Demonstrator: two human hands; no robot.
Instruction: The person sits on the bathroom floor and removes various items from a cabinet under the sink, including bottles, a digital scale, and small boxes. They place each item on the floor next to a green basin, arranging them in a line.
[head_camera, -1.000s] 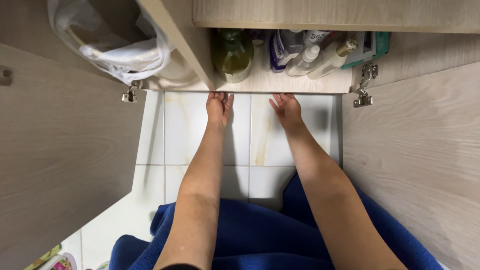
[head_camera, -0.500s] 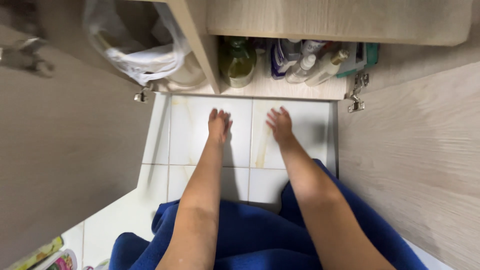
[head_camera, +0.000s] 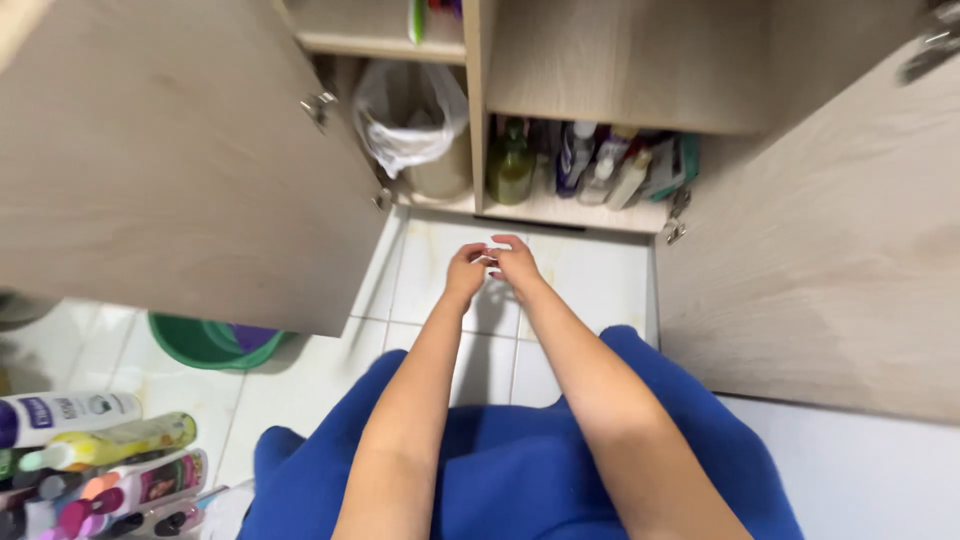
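Observation:
My left hand (head_camera: 466, 270) and my right hand (head_camera: 513, 263) meet above the white floor tiles (head_camera: 590, 280), fingertips touching each other. Neither hand holds anything that I can see. In front of them stands an open low cabinet (head_camera: 560, 212) with both doors swung out. Its right compartment holds a green bottle (head_camera: 511, 168) and several upright bottles and spray containers (head_camera: 610, 170). Its left compartment holds a pale bin lined with a white plastic bag (head_camera: 410, 130).
The left cabinet door (head_camera: 170, 160) and right cabinet door (head_camera: 830, 250) flank my arms. A green basin (head_camera: 215, 342) sits on the floor under the left door. Several bottles (head_camera: 90, 460) lie at the lower left. Blue cloth (head_camera: 520, 470) covers my lap.
My hands drew back from the cabinet's shelf edge and came together. The view pulled back and up, showing more of the cabinet, the basin and the bottles on the floor.

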